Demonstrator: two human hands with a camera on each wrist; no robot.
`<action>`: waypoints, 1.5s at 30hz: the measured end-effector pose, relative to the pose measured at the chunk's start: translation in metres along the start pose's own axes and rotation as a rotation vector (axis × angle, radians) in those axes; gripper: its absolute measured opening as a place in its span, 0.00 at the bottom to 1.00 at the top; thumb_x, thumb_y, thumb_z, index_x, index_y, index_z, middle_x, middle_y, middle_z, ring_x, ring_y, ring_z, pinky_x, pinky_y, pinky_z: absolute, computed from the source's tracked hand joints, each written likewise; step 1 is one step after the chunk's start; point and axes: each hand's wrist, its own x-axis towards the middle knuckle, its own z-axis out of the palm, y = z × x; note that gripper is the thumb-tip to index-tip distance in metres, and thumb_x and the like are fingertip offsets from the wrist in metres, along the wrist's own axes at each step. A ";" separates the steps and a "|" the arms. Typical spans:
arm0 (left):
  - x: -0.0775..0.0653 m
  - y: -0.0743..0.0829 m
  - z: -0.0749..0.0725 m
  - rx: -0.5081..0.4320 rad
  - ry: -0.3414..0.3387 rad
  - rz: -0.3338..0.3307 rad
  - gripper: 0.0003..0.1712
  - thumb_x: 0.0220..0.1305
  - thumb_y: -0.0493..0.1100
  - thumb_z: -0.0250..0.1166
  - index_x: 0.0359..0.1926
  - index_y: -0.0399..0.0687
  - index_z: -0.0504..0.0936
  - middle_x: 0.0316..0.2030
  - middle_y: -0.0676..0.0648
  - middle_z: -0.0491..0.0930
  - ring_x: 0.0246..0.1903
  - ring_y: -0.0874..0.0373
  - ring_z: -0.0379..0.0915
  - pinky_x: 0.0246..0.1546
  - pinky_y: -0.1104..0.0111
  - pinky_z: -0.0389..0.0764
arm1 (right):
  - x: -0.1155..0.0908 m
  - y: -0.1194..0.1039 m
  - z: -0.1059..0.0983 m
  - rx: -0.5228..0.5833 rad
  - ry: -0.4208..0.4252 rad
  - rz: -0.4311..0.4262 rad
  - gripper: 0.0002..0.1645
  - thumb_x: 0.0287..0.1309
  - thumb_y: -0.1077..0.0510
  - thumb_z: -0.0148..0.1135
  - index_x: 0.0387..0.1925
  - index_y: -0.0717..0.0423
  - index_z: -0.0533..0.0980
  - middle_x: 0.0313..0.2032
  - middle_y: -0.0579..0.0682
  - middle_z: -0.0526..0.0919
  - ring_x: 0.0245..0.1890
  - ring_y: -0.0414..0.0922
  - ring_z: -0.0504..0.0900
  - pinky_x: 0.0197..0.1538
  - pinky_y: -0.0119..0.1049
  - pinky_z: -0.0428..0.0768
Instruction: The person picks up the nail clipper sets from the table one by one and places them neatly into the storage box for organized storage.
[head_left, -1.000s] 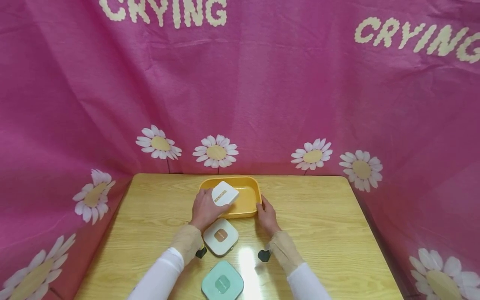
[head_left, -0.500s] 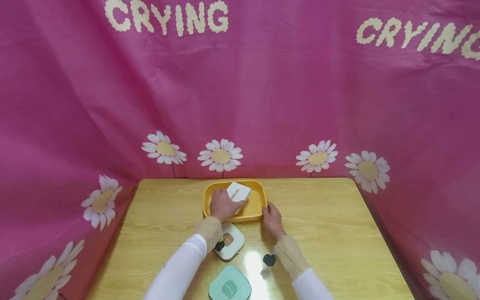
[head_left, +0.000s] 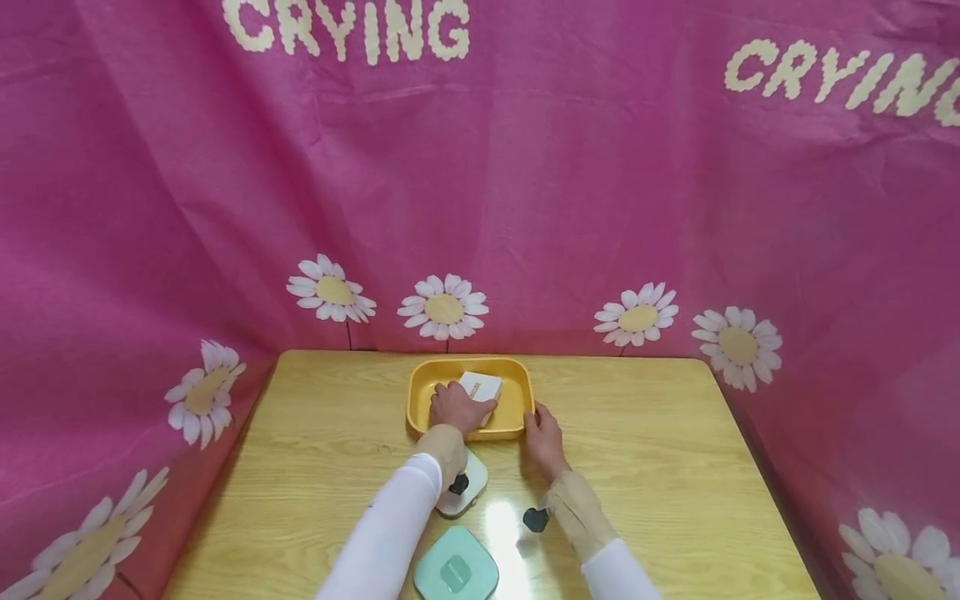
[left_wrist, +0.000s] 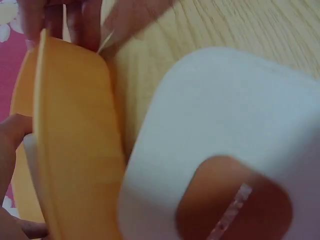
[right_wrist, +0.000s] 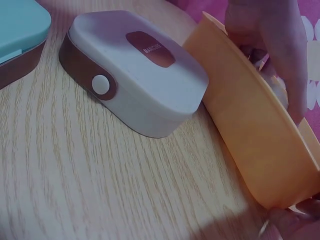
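A yellow rectangular bin (head_left: 517,404) stands at the back of the wooden table. My left hand (head_left: 457,408) reaches into it and grips a small white box (head_left: 483,384) with gold lettering, thumb along the right side, the near part hidden by the hand. In the right wrist view, the bin's wall (right_wrist: 250,125) hides most of that box. With curled fingers my right hand (head_left: 546,442) holds the bin's front right corner. Just in front of the bin lies a white manicure case (right_wrist: 145,60) with a brown label, partly under my left wrist in the head view.
A mint-green case (head_left: 453,550) lies nearer me on the table (head_left: 637,450), in front of the white one. Behind and at both sides hangs a pink cloth (head_left: 555,208) printed with daisies and lettering.
My left hand has carried the white box from over the bin's left side rightward and down into it. The right hand keeps its hold on the bin's corner. The head view has shifted slightly.
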 end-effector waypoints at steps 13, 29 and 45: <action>-0.015 0.025 0.019 0.076 -0.016 -0.032 0.47 0.45 0.70 0.80 0.50 0.34 0.82 0.46 0.36 0.75 0.48 0.39 0.75 0.45 0.51 0.80 | -0.006 0.005 0.004 0.031 0.030 -0.009 0.25 0.80 0.61 0.47 0.69 0.73 0.70 0.59 0.70 0.81 0.58 0.58 0.79 0.64 0.51 0.77; 0.000 0.032 0.028 -0.007 -0.025 0.036 0.31 0.54 0.61 0.80 0.39 0.37 0.87 0.38 0.36 0.85 0.38 0.39 0.84 0.42 0.51 0.85 | -0.004 0.004 0.004 0.006 0.068 -0.011 0.24 0.81 0.60 0.47 0.68 0.72 0.70 0.60 0.69 0.80 0.60 0.59 0.79 0.66 0.55 0.76; 0.003 0.032 0.036 -0.010 -0.024 0.034 0.35 0.54 0.64 0.79 0.42 0.35 0.86 0.38 0.36 0.83 0.39 0.39 0.84 0.42 0.51 0.85 | 0.003 0.007 -0.006 -0.092 -0.011 -0.080 0.26 0.79 0.63 0.47 0.70 0.75 0.65 0.64 0.74 0.76 0.65 0.65 0.76 0.68 0.57 0.74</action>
